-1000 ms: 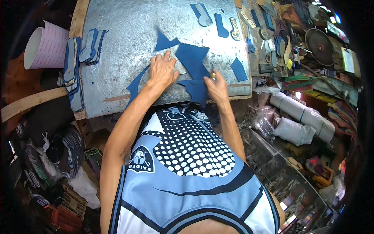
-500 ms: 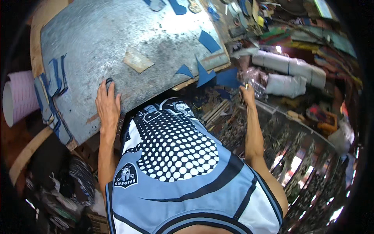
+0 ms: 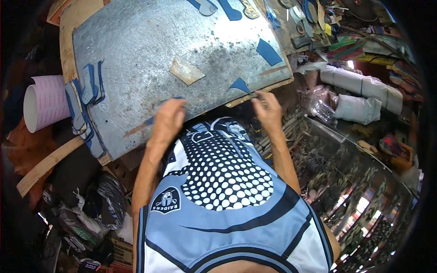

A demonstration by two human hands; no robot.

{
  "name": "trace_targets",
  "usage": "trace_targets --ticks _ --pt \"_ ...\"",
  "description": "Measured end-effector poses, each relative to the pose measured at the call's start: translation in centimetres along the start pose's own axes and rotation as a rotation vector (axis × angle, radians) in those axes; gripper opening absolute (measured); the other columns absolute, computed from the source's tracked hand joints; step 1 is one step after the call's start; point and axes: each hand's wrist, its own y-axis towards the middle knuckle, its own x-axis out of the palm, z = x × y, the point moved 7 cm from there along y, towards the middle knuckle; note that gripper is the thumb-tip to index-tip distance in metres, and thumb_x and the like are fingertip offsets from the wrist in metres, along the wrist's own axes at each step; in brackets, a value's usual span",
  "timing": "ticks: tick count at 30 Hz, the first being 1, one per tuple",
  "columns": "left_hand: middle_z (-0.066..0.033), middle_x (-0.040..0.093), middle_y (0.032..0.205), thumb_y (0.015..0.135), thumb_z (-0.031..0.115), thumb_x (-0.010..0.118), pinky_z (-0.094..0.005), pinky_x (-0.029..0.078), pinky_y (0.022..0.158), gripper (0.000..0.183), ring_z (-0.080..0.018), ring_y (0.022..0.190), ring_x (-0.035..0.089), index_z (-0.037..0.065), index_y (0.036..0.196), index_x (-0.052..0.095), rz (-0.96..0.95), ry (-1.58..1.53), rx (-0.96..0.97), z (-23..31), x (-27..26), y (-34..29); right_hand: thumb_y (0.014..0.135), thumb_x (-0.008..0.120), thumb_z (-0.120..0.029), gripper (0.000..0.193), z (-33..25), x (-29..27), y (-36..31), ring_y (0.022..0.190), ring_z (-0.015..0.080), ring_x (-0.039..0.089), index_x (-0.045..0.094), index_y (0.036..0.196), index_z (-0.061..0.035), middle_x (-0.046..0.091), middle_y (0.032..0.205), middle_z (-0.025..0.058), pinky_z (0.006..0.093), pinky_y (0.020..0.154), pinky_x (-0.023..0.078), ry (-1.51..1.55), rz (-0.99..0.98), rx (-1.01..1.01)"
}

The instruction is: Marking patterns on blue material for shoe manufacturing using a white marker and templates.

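My left hand is at the near edge of the metal-topped board, fingers bent downward. Blue material shows at its fingertips and beside its wrist; the fingers hide the rest. My right hand is closed at the board's right front edge, thumb and fingers drawn together. A small dark tip shows at its fingers, but what they hold is mostly hidden. Just beyond them lies a blue triangular scrap. A beige four-sided template lies mid-board, and a blue four-sided piece lies near the right edge.
Stacked blue cut pieces lie along the board's left edge, beside a rolled pink printed sheet. More cut shapes lie at the far edge. White wrapped rolls stand at right. Black plastic bags lie lower left.
My right hand has come inward from the far right to the board's edge. My left hand has moved right along the edge. Blue scraps hanging off the right front edge are no longer visible there.
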Motion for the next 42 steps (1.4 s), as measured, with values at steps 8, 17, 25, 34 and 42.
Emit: trace_targets --ticks 8,17,25,34,42 --pt "-0.0152 0.064 0.113 0.084 0.015 0.069 -0.0433 0.049 0.094 0.031 -0.0347 0.103 0.062 0.006 0.114 0.065 -0.678 -0.298 0.423 12.6 9.0 2.3 0.086 0.064 -0.017 0.03 -0.7 3.6 2.7 0.09 0.0414 0.065 0.061 0.116 -0.0097 0.058 0.123 0.0204 0.0474 0.077 0.054 -0.208 -0.397 0.054" --pt "-0.0265 0.055 0.127 0.086 0.031 0.071 -0.0541 0.043 0.094 0.062 -0.0434 0.115 0.054 0.002 0.136 0.048 0.068 0.677 -0.088 -1.8 1.7 8.7 0.088 0.062 -0.018 0.027 5.9 -2.2 5.1 0.09 0.0446 0.063 0.064 0.108 -0.0005 0.066 0.101 0.0231 0.048 0.079 0.052 -0.237 -0.048 0.32" --pt "-0.0279 0.059 0.115 0.07 0.02 0.083 -0.048 0.048 0.089 0.075 -0.0437 0.103 0.058 0.0 0.133 0.048 0.012 0.464 -0.211 -4.2 1.0 12.2 0.087 0.066 -0.024 0.041 0.7 2.9 8.5 0.109 0.0377 0.064 0.064 0.118 0.0026 0.066 0.115 0.0253 0.0412 0.094 0.051 0.115 -0.058 0.154" --pt "-0.029 0.061 0.115 0.076 0.021 0.077 -0.0491 0.046 0.092 0.067 -0.0459 0.105 0.058 -0.005 0.131 0.049 0.026 0.487 -0.149 -5.3 0.8 11.1 0.088 0.064 -0.025 0.046 -6.5 12.1 5.7 0.104 0.0415 0.062 0.057 0.127 -0.002 0.063 0.115 0.022 0.0459 0.09 0.051 0.232 -0.389 0.047" --pt "-0.0248 0.062 0.112 0.078 0.014 0.076 -0.0487 0.045 0.093 0.067 -0.0425 0.106 0.058 -0.001 0.135 0.046 0.103 0.52 -0.221 -4.4 1.7 12.0 0.086 0.065 -0.02 0.052 -7.8 13.6 6.3 0.101 0.0422 0.062 0.051 0.132 0.0004 0.061 0.113 0.0229 0.0477 0.085 0.052 0.209 -0.545 -0.06"
